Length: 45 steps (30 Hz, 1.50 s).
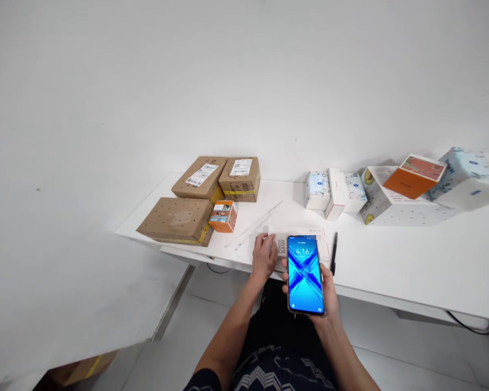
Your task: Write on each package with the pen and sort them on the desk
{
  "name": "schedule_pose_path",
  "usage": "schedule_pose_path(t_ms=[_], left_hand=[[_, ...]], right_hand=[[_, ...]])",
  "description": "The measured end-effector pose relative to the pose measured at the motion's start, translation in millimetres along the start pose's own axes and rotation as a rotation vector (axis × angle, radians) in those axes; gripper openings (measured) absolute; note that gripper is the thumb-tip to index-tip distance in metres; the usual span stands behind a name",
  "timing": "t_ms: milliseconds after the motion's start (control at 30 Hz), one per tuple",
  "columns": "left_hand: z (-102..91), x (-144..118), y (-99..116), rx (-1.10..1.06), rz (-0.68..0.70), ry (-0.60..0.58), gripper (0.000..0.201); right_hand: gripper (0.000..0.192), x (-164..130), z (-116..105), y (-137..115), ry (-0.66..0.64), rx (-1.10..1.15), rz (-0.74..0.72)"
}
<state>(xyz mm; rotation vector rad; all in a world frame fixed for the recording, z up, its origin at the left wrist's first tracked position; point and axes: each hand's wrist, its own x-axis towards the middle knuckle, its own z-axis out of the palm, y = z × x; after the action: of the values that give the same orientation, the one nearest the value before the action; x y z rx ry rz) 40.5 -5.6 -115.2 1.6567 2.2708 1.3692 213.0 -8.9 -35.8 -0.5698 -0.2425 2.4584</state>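
My right hand [330,296] holds a smartphone [305,277] upright in front of me. Its lit lock screen has a blue pattern and reads 4:16. At the table's front edge, my left hand [264,254] has its fingers curled around the left end of a white box [282,246] printed "POWER BANK". The phone covers much of that box. Just right of the box lies a black pen [334,253].
Brown cartons [175,218] with yellow tape and a small orange box [223,216] stand on the left of the white table [391,260]. To the right are blue-and-white packs [318,190], a large avocado-print box [407,212] and another orange box [411,182]. A wall rises behind.
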Motion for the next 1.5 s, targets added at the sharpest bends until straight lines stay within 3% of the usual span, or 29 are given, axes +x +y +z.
schedule_pose_path(t_ms=[200,300,400,533,667,767,900,1033,1133,1300,1500], left_hand=[[-0.9,1.6,2.8,0.01,-0.013,0.009,0.028],[-0.6,1.6,3.7,-0.001,-0.012,0.031,0.027],[0.3,1.0,3.2,-0.006,-0.009,0.041,0.027],[1.8,0.5,1.9,-0.007,-0.004,0.048,0.027],[2.3,0.5,2.2,-0.011,0.004,0.057,0.027],[2.4,0.2,2.5,0.0,0.002,0.058,0.027],[2.3,0.5,2.5,0.0,0.007,0.071,0.027],[2.4,1.8,3.8,0.012,-0.01,0.063,0.032],[3.9,1.4,5.0,0.074,-0.043,0.033,0.037],[0.9,4.0,2.3,0.026,-0.13,0.072,0.035],[-15.0,30.0,-8.9,-0.405,-0.489,0.168,0.033]], right_hand=[[0.05,-0.8,-6.6,-3.2,0.033,-0.068,-0.018],[0.052,-7.2,-14.9,-16.0,0.126,-0.209,-0.129],[0.056,-17.4,-30.3,-39.8,0.385,-0.583,-0.389],[0.066,-30.2,-59.0,-76.5,0.88,-1.379,-0.678],[0.064,-34.8,-90.8,-98.4,1.176,-1.907,-0.692],[0.059,-33.9,-110.2,-102.3,1.247,-2.057,-0.687],[0.061,-26.5,-115.1,-101.0,1.154,-2.114,-0.797],[0.06,-7.5,-92.6,-87.7,0.757,-2.169,-0.986],[0.055,10.3,-73.9,-67.2,0.532,-2.187,-0.964],[0.055,25.4,-65.2,-40.9,0.414,-2.116,-0.965],[0.043,25.0,-62.7,-41.0,0.263,-2.022,-0.984]])
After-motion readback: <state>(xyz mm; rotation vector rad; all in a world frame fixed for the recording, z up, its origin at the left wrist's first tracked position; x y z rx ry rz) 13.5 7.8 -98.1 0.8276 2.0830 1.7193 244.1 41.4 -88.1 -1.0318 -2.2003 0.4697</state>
